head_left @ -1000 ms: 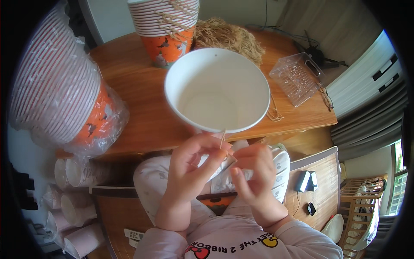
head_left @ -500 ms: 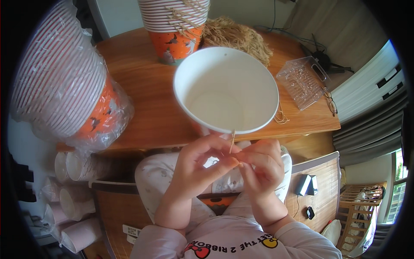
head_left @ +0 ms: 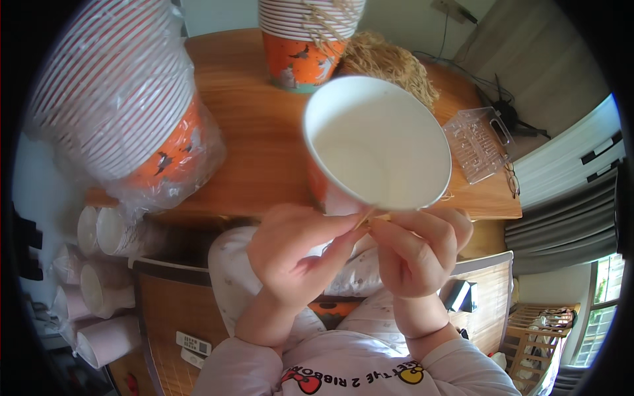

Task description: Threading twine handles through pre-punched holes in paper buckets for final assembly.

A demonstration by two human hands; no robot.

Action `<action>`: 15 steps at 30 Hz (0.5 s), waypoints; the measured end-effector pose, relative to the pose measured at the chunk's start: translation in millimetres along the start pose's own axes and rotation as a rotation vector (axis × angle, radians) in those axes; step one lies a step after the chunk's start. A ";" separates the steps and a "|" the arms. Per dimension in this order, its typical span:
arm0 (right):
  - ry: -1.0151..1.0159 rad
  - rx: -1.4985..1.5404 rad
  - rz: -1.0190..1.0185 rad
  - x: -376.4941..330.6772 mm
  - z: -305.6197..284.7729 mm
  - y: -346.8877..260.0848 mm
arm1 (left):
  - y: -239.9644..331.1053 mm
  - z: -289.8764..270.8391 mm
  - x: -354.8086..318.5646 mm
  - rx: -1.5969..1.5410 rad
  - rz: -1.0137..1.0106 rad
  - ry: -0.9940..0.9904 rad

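A large white-lined paper bucket (head_left: 380, 142) with an orange printed outside stands at the table's near edge, its mouth tilted toward me. A thin tan cord (head_left: 362, 218) runs from its near rim down to my fingertips. My left hand (head_left: 297, 247) pinches the cord between thumb and forefinger just below the rim. Close beside it, my right hand (head_left: 422, 247) is closed, thumb and forefinger pressed together on the cord's end. The fingers partly hide the cord, so any knot cannot be made out.
On the wooden table (head_left: 254, 142) stand a stack of orange buckets (head_left: 307, 53), a plastic-wrapped bucket stack (head_left: 132, 112) at left, a tan cord bundle (head_left: 389, 63), a clear plastic rack (head_left: 475, 145) and glasses (head_left: 512, 177). More white buckets (head_left: 109, 340) lie lower left.
The view has shifted, so the table things sit further right. The bucket's mouth leans more, and both hands have come up closer to its rim, still pinching the cord.
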State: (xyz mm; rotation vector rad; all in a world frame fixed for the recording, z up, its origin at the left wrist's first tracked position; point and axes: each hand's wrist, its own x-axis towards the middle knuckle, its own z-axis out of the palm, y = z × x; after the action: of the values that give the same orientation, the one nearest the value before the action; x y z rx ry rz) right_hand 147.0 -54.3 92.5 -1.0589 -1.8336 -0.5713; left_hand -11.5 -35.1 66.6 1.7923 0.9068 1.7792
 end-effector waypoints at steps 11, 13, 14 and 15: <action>-0.094 0.004 -0.090 22.1 -3.4 -5.8 | -5.8 -5.4 5.9 0.155 0.256 0.115; -0.116 0.011 -0.107 24.5 -1.9 -5.2 | -4.3 -4.1 6.7 0.119 0.213 0.148; -0.111 0.017 -0.104 25.3 -0.9 -5.6 | -3.5 -4.0 6.7 0.114 0.212 0.150; -0.105 0.025 -0.103 26.3 -0.4 -6.3 | -2.3 -4.5 6.9 0.073 0.153 0.134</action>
State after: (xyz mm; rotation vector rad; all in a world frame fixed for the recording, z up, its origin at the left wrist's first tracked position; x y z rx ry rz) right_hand 136.2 -46.6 116.1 -0.9985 -1.9911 -0.5617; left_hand -16.6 -29.1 69.9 1.8495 0.9177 2.0069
